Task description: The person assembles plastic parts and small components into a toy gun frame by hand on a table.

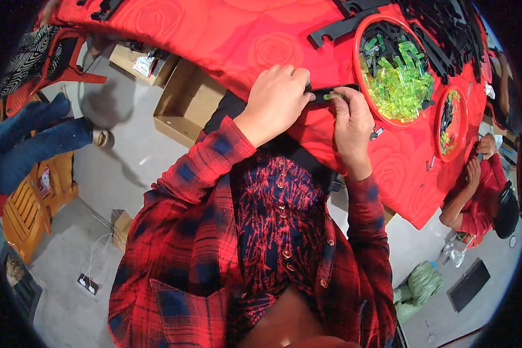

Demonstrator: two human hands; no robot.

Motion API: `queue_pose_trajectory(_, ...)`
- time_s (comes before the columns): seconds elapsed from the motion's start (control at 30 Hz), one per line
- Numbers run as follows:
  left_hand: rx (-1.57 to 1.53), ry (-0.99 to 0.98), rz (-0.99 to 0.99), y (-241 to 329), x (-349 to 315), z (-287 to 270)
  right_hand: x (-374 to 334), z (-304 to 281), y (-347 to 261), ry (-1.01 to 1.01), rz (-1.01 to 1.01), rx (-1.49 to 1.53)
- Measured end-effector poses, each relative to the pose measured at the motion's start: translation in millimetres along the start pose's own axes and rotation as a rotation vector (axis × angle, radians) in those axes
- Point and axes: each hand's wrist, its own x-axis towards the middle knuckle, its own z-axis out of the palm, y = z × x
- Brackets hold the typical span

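Observation:
At the near edge of the red-covered table, my left hand [277, 101] is closed around one end of a long black plastic strip [349, 88]. My right hand [354, 120] meets it from the other side, thumb and fingers pinching a small translucent yellow-green piece [329, 96] against the strip. Fingers hide much of both parts. Just right of my right hand stands a red-rimmed basin [358, 69], heaped with yellow-green pieces [397, 87] and small black parts [383, 35].
Black notched strips [336, 30] lie beyond the basin, with a larger pile [446, 35] at far right. A smaller red basin [441, 142] holds similar parts. Another person [475, 191] works at the right. Cardboard boxes [185, 104] and a wooden chair [35, 203] are at left.

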Motion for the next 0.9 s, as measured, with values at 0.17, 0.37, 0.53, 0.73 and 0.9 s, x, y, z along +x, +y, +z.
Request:
queue_pose_trajectory(0.17,-0.038,-0.007,-0.035,-3.8,2.3,3.0,-4.7,7.3,5.6,-0.014,0.017,-0.014)
queue_pose_trajectory(0.37,-0.052,-0.035,-0.064,-3.8,4.8,3.5,-5.1,5.8,4.1,-0.058,0.091,0.035)
queue_pose_trajectory(0.53,-0.043,-0.019,-0.061,-2.6,4.7,3.8,-5.1,5.0,5.8,-0.072,0.066,0.088)
queue_pose_trajectory(0.73,-0.05,-0.043,-0.07,-3.0,6.0,3.1,-4.2,3.0,3.8,-0.113,0.066,0.134)
queue_pose_trajectory(0.9,-0.047,-0.04,-0.07,-3.8,5.7,3.4,-3.2,1.2,4.6,-0.163,0.045,0.107)
